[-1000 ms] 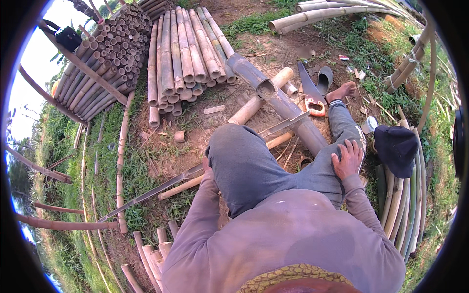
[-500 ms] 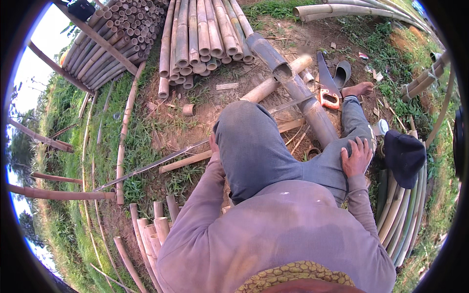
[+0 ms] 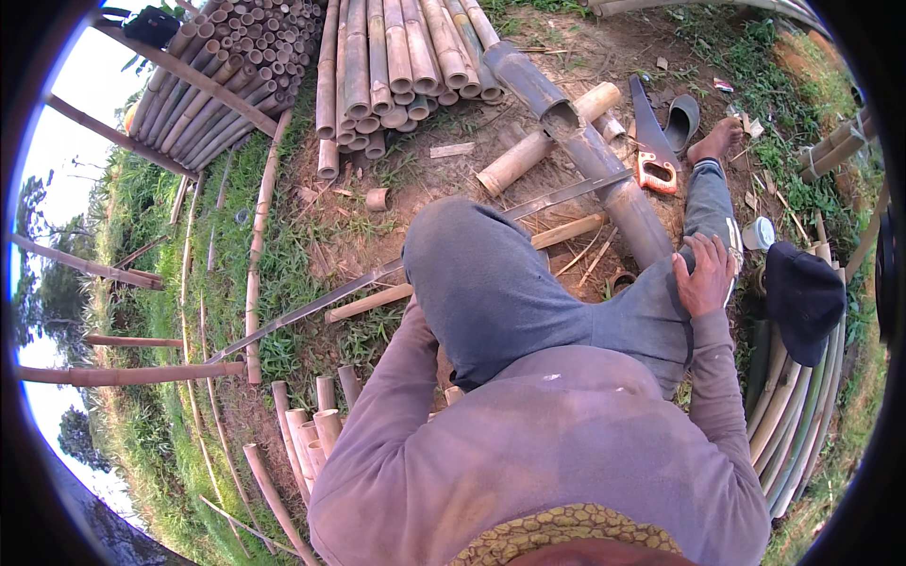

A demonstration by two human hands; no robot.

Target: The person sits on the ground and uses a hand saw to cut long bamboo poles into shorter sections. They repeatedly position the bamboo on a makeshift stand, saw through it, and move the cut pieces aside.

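My right hand (image 3: 706, 274) lies open on my right thigh, its fingers spread over the grey trousers (image 3: 505, 283). My left forearm (image 3: 401, 344) runs up beside my bent left knee, which hides the hand and its fingers. Close to that wrist pass a long thin grey strip (image 3: 321, 300) and a split bamboo piece (image 3: 373, 303), both running behind the knee. The strip's far end lies across a dark thick bamboo pole (image 3: 634, 222) with a notch cut in it. This pole rests over a shorter pale bamboo piece (image 3: 517, 165).
A handsaw (image 3: 653, 146) with an orange handle lies beside a grey shoe (image 3: 681, 123). A white cup (image 3: 758, 233) and a dark cap (image 3: 804, 302) are at right, the cap on bamboo poles. Bamboo piles (image 3: 401, 57) stand ahead; upright bamboo pieces (image 3: 302, 434) are at left.
The view has shifted, so the scene sits further right and slightly lower. My left hand has slipped out of sight behind the knee; my right hand stays on the thigh.
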